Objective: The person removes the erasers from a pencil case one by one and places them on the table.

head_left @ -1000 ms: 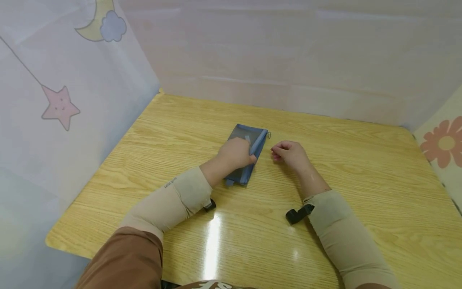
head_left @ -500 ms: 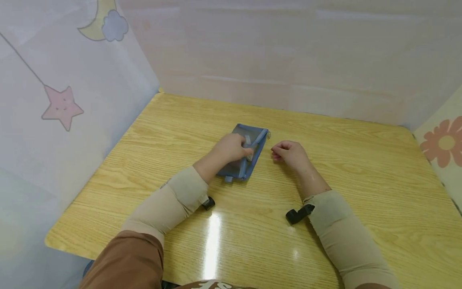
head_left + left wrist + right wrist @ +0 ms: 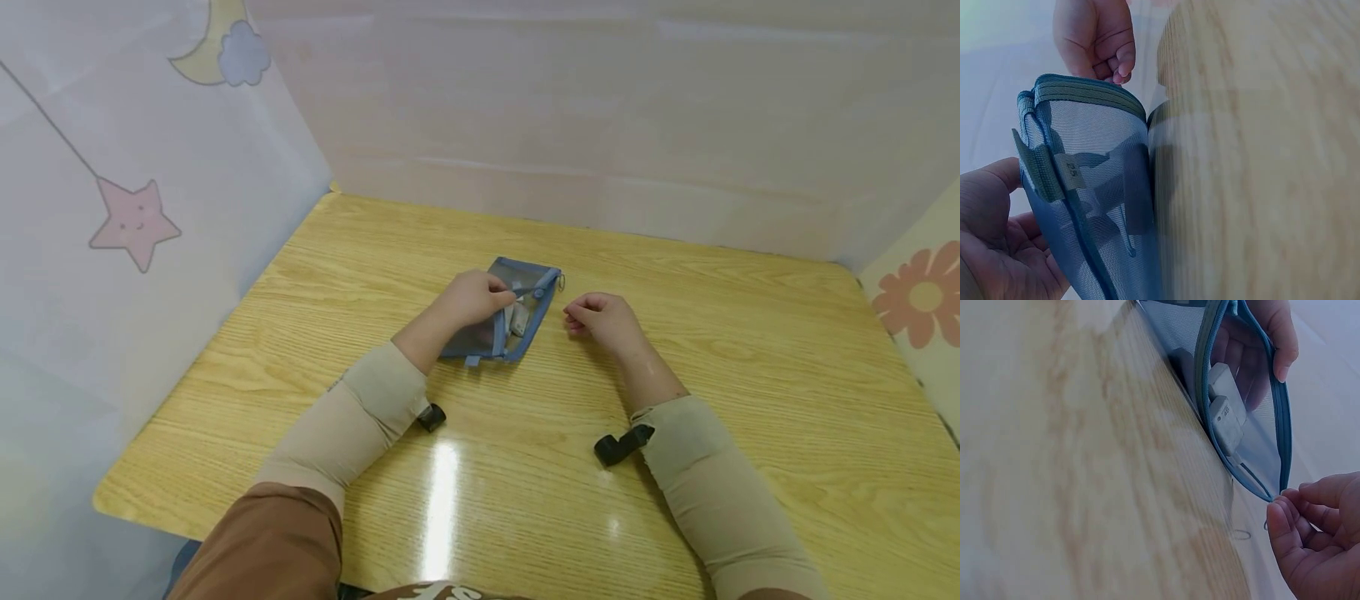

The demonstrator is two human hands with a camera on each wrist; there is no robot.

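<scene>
Blue mesh pouch [image 3: 480, 340], gripped at its ten o'clock by the left hand [image 3: 472, 300]. Right hand [image 3: 604, 323]: just beside, three o'clock, fingers loosely bent, nothing seen in them. Done: zip [image 3: 1282, 425] parted. Left, by judgement: white blocks [image 3: 1227, 428] lie within, neither removed nor zipped in. Ring [image 3: 562, 283]: two o'clock. Surface: wood-grain table [image 3: 525, 433], pouch near its middle. Room: pale wall [image 3: 555, 108], twelve; star [image 3: 137, 225], nine; flower [image 3: 926, 296], three.

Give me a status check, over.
Left grip holding blue mesh zippered pouch open. Right grip loosely curled beside it, apparently empty. Pale block-shaped items inside, material unclear. Nothing visible blocking the way in.
</scene>
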